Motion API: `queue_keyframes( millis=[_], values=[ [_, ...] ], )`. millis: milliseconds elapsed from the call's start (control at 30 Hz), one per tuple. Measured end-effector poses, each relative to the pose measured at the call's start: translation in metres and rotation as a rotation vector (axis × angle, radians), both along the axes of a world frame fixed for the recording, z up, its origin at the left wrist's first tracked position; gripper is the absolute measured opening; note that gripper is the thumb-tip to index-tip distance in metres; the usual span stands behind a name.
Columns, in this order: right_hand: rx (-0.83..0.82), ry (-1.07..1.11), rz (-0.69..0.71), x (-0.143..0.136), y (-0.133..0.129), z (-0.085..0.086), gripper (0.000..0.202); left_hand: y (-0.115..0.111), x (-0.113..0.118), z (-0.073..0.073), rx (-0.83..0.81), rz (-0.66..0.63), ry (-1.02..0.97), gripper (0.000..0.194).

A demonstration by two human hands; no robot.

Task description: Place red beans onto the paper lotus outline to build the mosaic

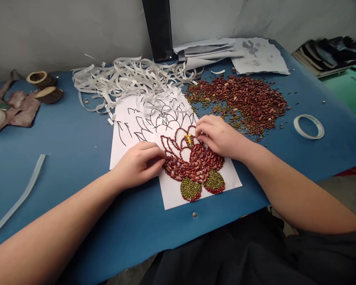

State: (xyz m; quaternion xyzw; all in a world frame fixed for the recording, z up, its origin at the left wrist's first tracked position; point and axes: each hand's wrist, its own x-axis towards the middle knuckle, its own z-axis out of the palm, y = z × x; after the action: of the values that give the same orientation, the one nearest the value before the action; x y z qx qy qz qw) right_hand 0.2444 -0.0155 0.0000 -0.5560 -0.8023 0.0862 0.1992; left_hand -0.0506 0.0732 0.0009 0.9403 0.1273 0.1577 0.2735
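A white sheet [232, 177] on the blue table bears a flower picture [195, 164] made of red beans, with green beans filling two round shapes at its bottom and a small yellow patch near the top. My left hand [140, 164] lies at the picture's left edge, fingers curled, thumb and fingertips close together at the beans. At the upper right of the flower is my right hand [218, 134], its fingers bent and drawn together over the petals. Anything between the fingertips of either hand is too small to make out. Beneath lies another sheet [123, 118] with black line drawings.
Behind the sheets are curled paper strips [127, 77] and a heap of mixed beans [246, 97]. A tape roll [309, 127] lies at the right, a pale strip [23, 196] at the left. Cut bamboo pieces [49, 95] and papers [261, 59] are farther back.
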Motion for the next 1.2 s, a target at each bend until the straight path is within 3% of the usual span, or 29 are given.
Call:
queue_keyframes(
  millis=[167,633,833,1033,1200],
  values=[
    [0.026,-0.057,0.108,-0.015,-0.002,-0.006,0.014,0.000,0.000,0.000,-0.007,0.008,-0.001,0.018],
    [0.017,-0.111,0.085,-0.013,0.000,-0.007,0.013,-0.001,-0.001,0.000,0.002,0.007,0.001,0.018],
    [0.026,-0.060,0.054,-0.010,-0.001,-0.003,0.021,-0.001,0.001,0.001,0.001,0.015,0.016,0.020],
    [0.068,-0.111,0.184,-0.004,-0.004,-0.001,0.031,0.000,0.000,0.000,-0.010,0.018,0.022,0.019],
    [0.134,-0.115,0.220,-0.004,-0.004,-0.006,0.027,0.000,-0.001,0.000,0.006,0.003,-0.001,0.017]
  ],
)
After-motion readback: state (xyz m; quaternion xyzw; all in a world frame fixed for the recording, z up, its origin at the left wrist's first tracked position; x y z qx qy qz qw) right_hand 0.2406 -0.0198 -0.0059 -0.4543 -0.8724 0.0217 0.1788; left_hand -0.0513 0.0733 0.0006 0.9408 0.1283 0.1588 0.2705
